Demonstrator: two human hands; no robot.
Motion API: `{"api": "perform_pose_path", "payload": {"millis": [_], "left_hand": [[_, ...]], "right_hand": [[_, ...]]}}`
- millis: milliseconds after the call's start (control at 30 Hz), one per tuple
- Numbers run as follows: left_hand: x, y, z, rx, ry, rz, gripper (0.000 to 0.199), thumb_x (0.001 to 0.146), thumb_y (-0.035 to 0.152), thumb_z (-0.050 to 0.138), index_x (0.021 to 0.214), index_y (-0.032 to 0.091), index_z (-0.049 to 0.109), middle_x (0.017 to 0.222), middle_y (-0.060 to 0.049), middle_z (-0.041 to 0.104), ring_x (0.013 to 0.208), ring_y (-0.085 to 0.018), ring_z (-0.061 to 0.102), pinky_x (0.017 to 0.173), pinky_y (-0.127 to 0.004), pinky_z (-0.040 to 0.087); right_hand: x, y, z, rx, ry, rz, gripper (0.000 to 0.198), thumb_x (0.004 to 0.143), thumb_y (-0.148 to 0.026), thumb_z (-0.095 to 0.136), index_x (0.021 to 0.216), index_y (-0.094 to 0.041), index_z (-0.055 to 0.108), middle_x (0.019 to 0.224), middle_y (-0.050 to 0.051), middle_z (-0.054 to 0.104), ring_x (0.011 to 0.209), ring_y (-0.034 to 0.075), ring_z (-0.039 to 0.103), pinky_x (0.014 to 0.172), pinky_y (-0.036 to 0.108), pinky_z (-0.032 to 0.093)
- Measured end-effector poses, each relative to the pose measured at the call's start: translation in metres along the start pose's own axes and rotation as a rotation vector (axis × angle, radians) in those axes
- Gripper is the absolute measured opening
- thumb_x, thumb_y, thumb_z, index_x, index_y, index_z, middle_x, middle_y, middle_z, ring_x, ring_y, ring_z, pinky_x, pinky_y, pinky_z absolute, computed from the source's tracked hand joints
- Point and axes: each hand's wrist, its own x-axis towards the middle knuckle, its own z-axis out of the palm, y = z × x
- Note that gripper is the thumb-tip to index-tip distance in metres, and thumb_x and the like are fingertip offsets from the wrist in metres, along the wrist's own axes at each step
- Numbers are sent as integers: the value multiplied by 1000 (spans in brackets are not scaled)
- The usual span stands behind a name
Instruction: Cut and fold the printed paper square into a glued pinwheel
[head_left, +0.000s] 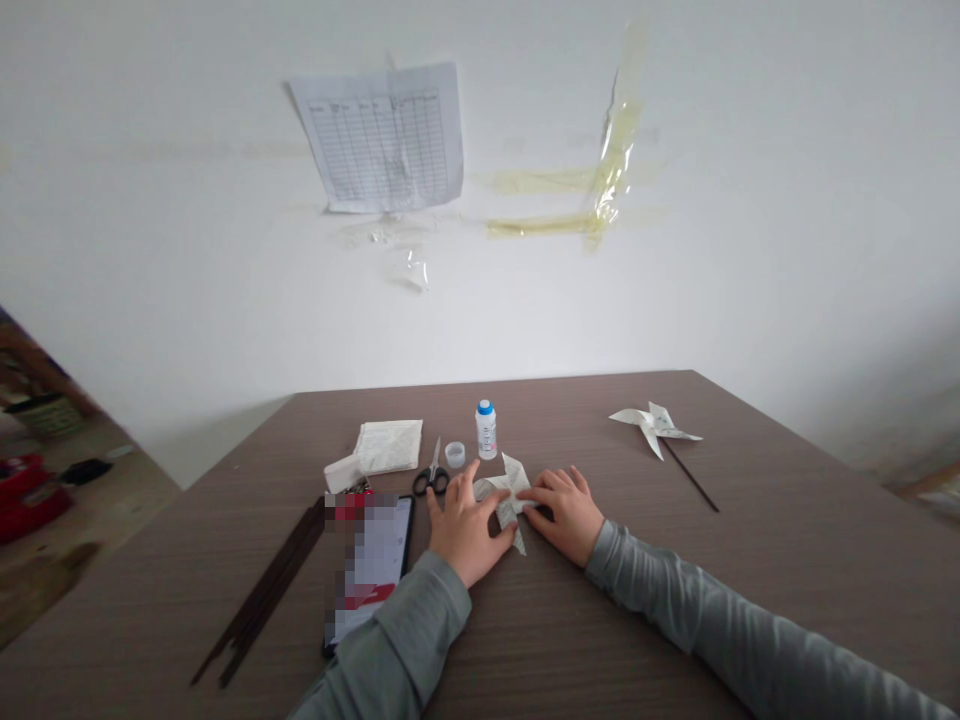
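Observation:
A paper pinwheel (513,470) with printed blades lies on the table in front of me, its centre partly hidden by my fingers. My left hand (463,532) grips it from the left with thumb and forefinger, the other fingers raised and spread. From the right, my right hand (568,510) pinches the pinwheel near its middle. Just behind it stands a white glue bottle (487,432) with a blue top. Beside the bottle sits a small translucent cap (455,455). Black-handled scissors (433,477) lie close to my left fingertips.
Another pinwheel (654,430) on a dark stick lies at the right. To the left are stacked paper squares (390,446), a white object (343,473), dark sticks (270,590) and a phone (382,550) beside my left forearm. A wall (525,320) borders the table's far edge.

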Motion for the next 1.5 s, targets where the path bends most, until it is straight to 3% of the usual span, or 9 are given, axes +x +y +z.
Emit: {"api": "perform_pose_path", "payload": {"millis": [167, 300, 467, 667, 933, 1067, 1267, 1400, 1500], "left_hand": [[1, 1, -4, -21, -20, 17, 47, 107, 34, 99, 153, 43, 100, 196, -17, 67, 184, -61, 57, 149, -103, 37], [2, 0, 0, -14, 7, -4, 47, 104, 32, 102, 150, 44, 100, 199, -14, 65, 185, -58, 58, 150, -98, 41], [2, -1, 4, -47, 33, 31, 69, 103, 28, 100, 170, 40, 90, 203, -18, 59, 185, -57, 59, 149, -99, 41], [1, 2, -2, -36, -35, 24, 51, 109, 32, 96, 157, 48, 98, 206, -13, 56, 186, -59, 56, 152, -100, 35], [2, 5, -9, -14, -86, 6, 49, 109, 35, 98, 156, 49, 98, 199, -12, 66, 188, -56, 53, 153, -100, 32], [0, 5, -9, -16, -56, 14, 47, 109, 33, 98, 153, 46, 100, 204, -14, 59, 187, -57, 55, 152, -100, 32], [0, 4, -6, -42, 26, -3, 50, 102, 30, 103, 151, 41, 100, 195, -18, 68, 179, -58, 64, 148, -96, 46], [-1, 1, -4, -44, 21, -5, 46, 105, 31, 101, 150, 39, 99, 195, -18, 68, 181, -55, 62, 152, -91, 42], [-3, 0, -4, -33, -8, -5, 41, 109, 32, 98, 149, 41, 100, 197, -18, 66, 182, -56, 61, 153, -95, 38]], "right_hand": [[0, -4, -3, -8, 0, 10, 30, 109, -29, 87, 130, -42, 103, 114, 7, 91, 118, 39, 89, 137, 78, 62], [0, -9, -10, -30, -53, 46, 31, 112, -28, 84, 135, -39, 102, 120, 9, 93, 123, 40, 89, 141, 85, 57], [3, -17, -18, -57, -112, 87, 31, 113, -28, 82, 135, -39, 101, 125, 9, 95, 129, 39, 89, 144, 85, 55], [4, -22, -20, -45, -81, 119, 30, 107, -25, 87, 125, -43, 102, 122, 7, 95, 127, 40, 92, 143, 77, 58], [3, -18, -16, -50, -77, 115, 26, 109, -26, 84, 125, -39, 101, 124, 8, 96, 129, 41, 92, 145, 77, 57], [2, -13, -13, -36, -54, 79, 23, 109, -28, 85, 124, -38, 100, 121, 7, 95, 126, 40, 92, 142, 79, 59], [2, -6, -11, 39, -3, 55, 22, 105, -26, 88, 119, -39, 99, 115, 6, 94, 121, 41, 92, 138, 79, 60], [2, -8, -13, 30, -12, 59, 22, 105, -27, 88, 120, -39, 99, 118, 6, 95, 122, 40, 91, 139, 75, 61], [3, -10, -15, 23, -39, 96, 22, 105, -27, 90, 120, -41, 98, 122, 7, 96, 126, 43, 92, 141, 77, 59]]}}
